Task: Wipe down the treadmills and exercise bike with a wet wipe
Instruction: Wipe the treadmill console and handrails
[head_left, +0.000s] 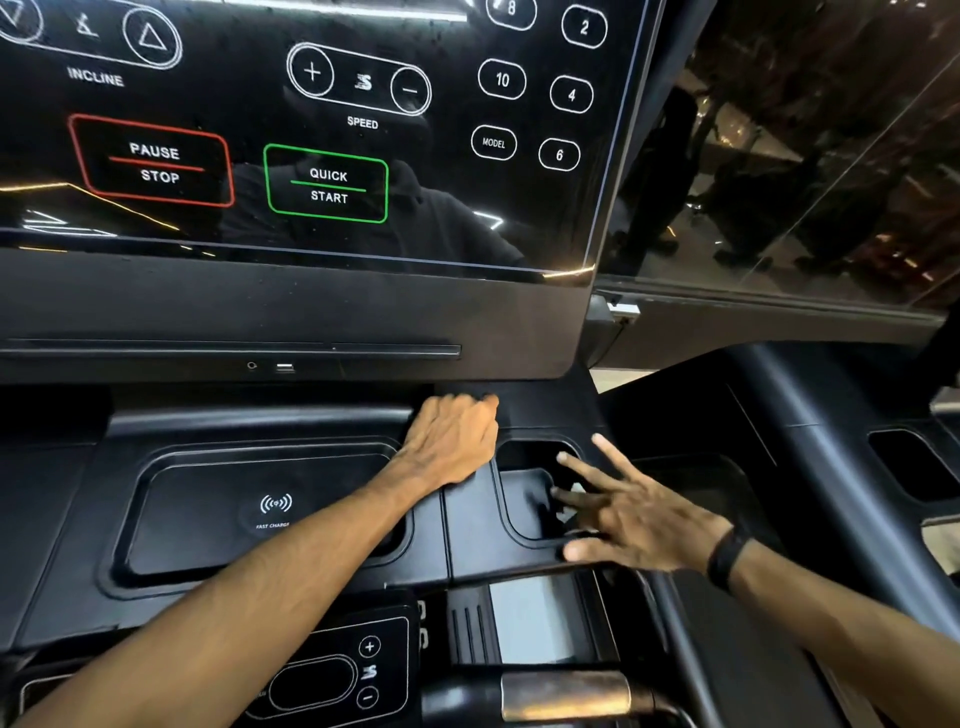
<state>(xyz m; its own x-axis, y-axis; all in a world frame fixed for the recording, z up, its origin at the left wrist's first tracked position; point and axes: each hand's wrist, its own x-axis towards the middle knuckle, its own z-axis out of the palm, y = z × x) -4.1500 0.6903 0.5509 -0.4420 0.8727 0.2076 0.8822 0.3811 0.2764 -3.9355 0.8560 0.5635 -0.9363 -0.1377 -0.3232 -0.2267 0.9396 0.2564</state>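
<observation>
Left hand (452, 441) curled; right hand (623, 512) spread beside tray (208, 519) marked "FAST CHARGE".

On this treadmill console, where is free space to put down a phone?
The charging tray, left of the left hand, is mostly bare; only the forearm crosses its right corner. The cup holder is crowded: the right hand presses a wipe there.
</observation>
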